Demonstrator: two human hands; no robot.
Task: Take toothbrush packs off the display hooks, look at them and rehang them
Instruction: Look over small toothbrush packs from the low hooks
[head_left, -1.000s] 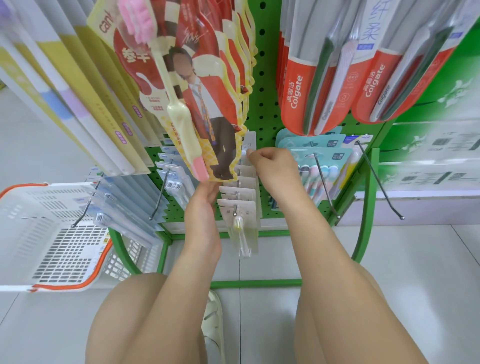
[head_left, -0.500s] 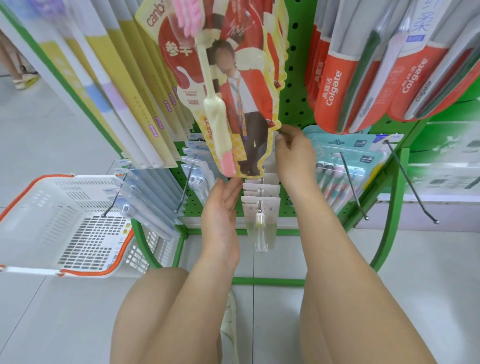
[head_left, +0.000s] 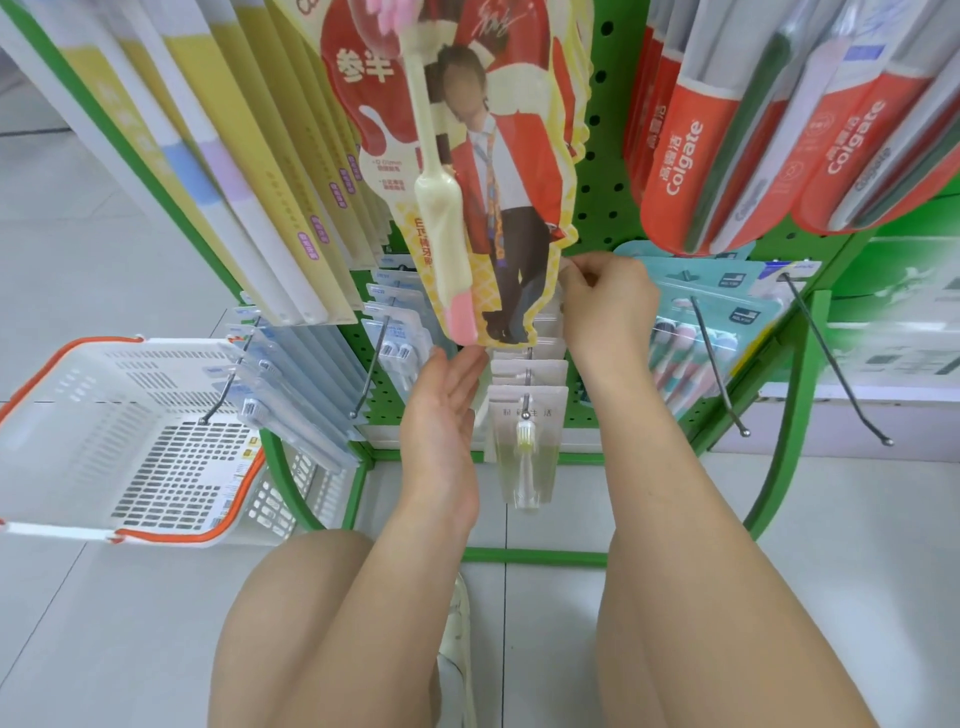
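Note:
A row of small clear toothbrush packs (head_left: 524, 447) with white tops hangs on a low hook of the green pegboard rack (head_left: 602, 197). My right hand (head_left: 605, 306) reaches to the back of that row, thumb and fingers pinched on the top of a rear pack, which is mostly hidden. A big red and yellow toothbrush pack (head_left: 498, 171) hangs above and covers the pinch point. My left hand (head_left: 441, 410) is open, palm turned right, fingertips at the bottom edge of that big pack.
Red Colgate packs (head_left: 685, 156) hang upper right, teal multi-brush packs (head_left: 696, 332) beside my right hand. A bare hook (head_left: 836, 364) juts out far right. Long yellow-white packs (head_left: 249, 182) and blue brush-head packs (head_left: 291, 395) hang left. A white basket (head_left: 119, 431) with an orange rim sits lower left.
My view has moved closer and slightly left. My left hand dropped from behind the big pack and opened below it. My right hand stayed pinched at the back of the row.

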